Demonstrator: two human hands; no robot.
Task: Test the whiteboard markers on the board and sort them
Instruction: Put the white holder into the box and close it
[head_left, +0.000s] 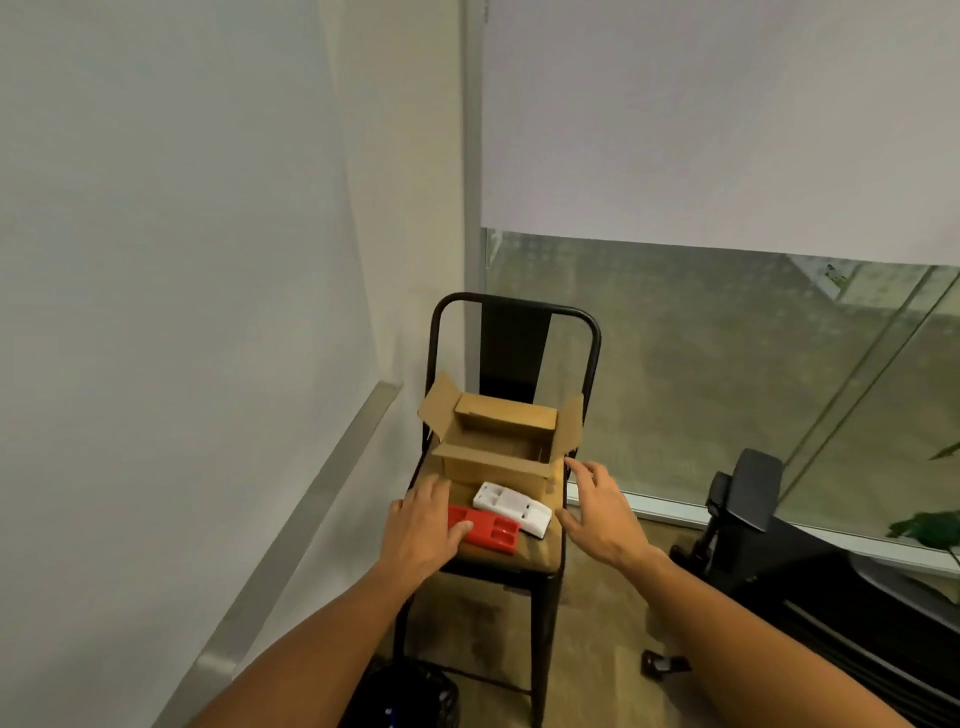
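In the lower middle of the frame, in the head view, a black metal chair (519, 332) stood in the corner of the room, with its back toward the window. On its seat an open cardboard box (496, 449) stood with all flaps raised, and what lay inside it could not be seen. Just in front of the box, two plastic trays lay side by side and touching: a red tray (491, 530) nearer to the bottom of the frame and a white tray (514, 506) behind it, both with small compartments. No markers could be made out in them.

The left hand (423, 525) was spread with relaxed fingers; its thumb rested on the left end of the red tray and its fingertips reached the front of the box. It gripped nothing. The right hand (597, 512) was also spread flat, beside the right edge of the seat, close to the white tray and to the right corner of the box; whether it touched either I cannot tell.

On the left of the frame was the whiteboard (156, 260) with its metal ledge. At the lower right stood some dark equipment (748, 493) on the floor.
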